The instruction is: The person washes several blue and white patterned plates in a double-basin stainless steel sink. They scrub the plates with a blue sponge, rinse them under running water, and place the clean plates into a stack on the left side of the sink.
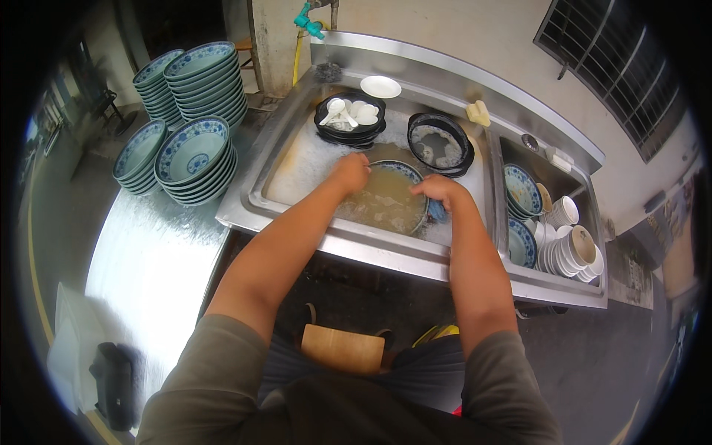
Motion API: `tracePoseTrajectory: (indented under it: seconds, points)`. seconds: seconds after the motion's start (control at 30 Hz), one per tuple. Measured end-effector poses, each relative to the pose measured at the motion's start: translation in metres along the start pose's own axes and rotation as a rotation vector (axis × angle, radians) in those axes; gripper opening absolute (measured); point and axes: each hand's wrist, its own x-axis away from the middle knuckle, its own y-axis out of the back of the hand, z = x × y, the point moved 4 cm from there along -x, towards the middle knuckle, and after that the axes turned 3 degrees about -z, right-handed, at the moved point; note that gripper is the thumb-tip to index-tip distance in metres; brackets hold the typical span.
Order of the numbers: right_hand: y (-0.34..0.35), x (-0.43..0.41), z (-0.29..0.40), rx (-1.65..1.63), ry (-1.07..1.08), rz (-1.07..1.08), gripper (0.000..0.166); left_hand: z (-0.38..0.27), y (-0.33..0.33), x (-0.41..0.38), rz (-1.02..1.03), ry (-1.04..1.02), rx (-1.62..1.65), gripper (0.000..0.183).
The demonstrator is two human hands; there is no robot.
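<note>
A large blue-and-white patterned bowl point(396, 194) sits in the soapy water of the left sink basin, full of murky water. My left hand point(351, 172) is closed at its left rim, fingers partly hidden. On the opposite side my right hand point(443, 190) grips the rim, its thumb over the edge. A blue scrubbing cloth point(438, 210) shows just under the right hand, against the bowl's outer wall. Behind the left hand stand stacked black pots point(349, 133), with white soup spoons point(340, 109) in the top one. Another black pot point(440, 146), holding sudsy water, lies beyond the right hand.
Stacked patterned bowls point(203, 83) crowd the steel table point(139, 261) at left. The right basin point(503, 250) holds patterned bowls and white bowls point(562, 253). A white plate point(381, 87), a steel scourer point(328, 72) and a yellow sponge point(478, 113) rest at the back ledge, near a green tap point(307, 22).
</note>
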Motion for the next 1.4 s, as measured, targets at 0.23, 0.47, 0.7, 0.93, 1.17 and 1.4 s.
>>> tracePoseTrajectory:
  seconds: [0.23, 0.47, 0.7, 0.93, 1.17, 1.4]
  points:
    - [0.019, 0.003, 0.006, -0.505, 0.034, -0.01, 0.031, 0.008, 0.002, -0.005, 0.083, 0.621, 0.65, 0.034]
    - [0.009, 0.0, 0.018, -0.859, 0.193, -0.125, 0.03, -0.05, 0.021, 0.014, 0.336, 0.646, 1.157, 0.036]
    - [-0.007, -0.008, 0.034, -1.172, 0.296, -0.143, 0.036, -0.082, 0.026, 0.026, 0.542, 0.592, 0.97, 0.039]
    - [-0.006, -0.012, 0.037, -1.11, 0.34, -0.131, 0.038, -0.064, 0.027, 0.008, 0.244, 0.487, 0.993, 0.025]
    - [0.029, 0.016, 0.042, -0.641, 0.551, -0.514, 0.029, -0.043, 0.034, 0.0, -0.099, 0.374, 0.773, 0.018]
    - [0.023, 0.022, 0.04, 0.0, 0.677, -0.595, 0.029, -0.05, 0.05, 0.01, -0.205, 0.068, 0.022, 0.036]
